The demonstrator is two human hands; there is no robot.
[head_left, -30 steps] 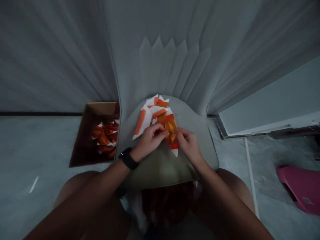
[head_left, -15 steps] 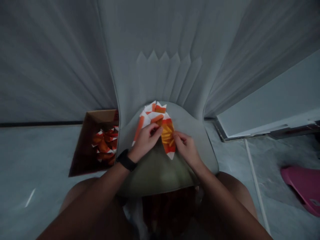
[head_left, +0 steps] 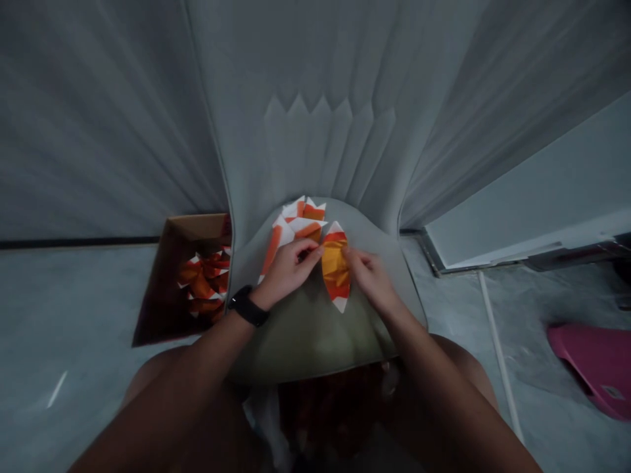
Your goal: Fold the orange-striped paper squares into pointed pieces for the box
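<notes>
- Grey pleated curtains (head_left: 98,118) hang behind a pale grey-green padded chair (head_left: 382,253), whose backrest has a row of pointed folds.
- Pale marbled floor (head_left: 64,295) spreads to both sides of the chair.
- Over the middle of the chair's seat is an orange-gold folded paper piece (head_left: 336,269), long and creased, with red bands and white pointed ends; whether it touches the seat I cannot tell.
- At its left edge, the left hand (head_left: 294,266) has thumb and forefinger nearly closed, pinching the paper; a black-strapped watch (head_left: 248,307) sits on that wrist.
- At its right edge, the right hand (head_left: 367,276) grips the paper between fingertips, the other fingers curled in.
- Toward the back left of the chair's seat lies a loose pile of white-and-orange folded papers (head_left: 283,236).
- Left of the chair stands an open brown cardboard box (head_left: 194,226), holding red-orange, white-tipped folded pieces (head_left: 204,286).
- Well right of the chair is a smooth pink object (head_left: 594,364), cut off by the view's edge.
</notes>
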